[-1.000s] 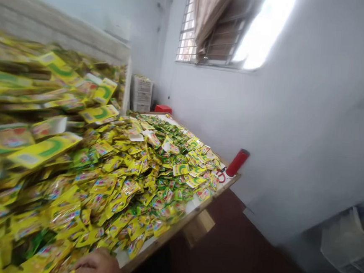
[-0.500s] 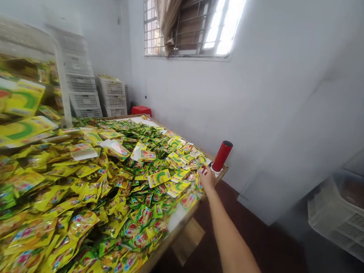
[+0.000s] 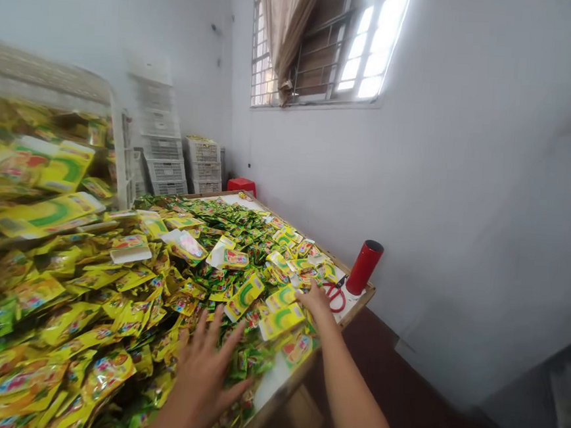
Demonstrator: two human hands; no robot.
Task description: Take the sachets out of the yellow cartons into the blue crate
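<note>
My left hand (image 3: pixel 204 372) hovers over the heap of yellow and green packets (image 3: pixel 153 322), fingers spread, nothing in it. Farther right, my right hand (image 3: pixel 314 300) is at the flat yellow boxes (image 3: pixel 282 320) near the table's right edge; its fingertips are partly hidden and what they may hold cannot be made out. Red-handled scissors (image 3: pixel 334 296) lie just right of my right hand, beside an upright red cylinder (image 3: pixel 365 268) at the table corner. An opened box (image 3: pixel 184 245) rests on the packets.
A tipped white crate (image 3: pixel 115 154) full of packets and boxes stands at the left. Stacked crates (image 3: pixel 165 148) and a red stool (image 3: pixel 242 185) are behind the table (image 3: pixel 270 381). A wall runs along the far right side.
My left hand has come into view over the packets. My right hand has moved away from the scissors toward the yellow boxes, leaving the scissors on the table. The view has shifted.
</note>
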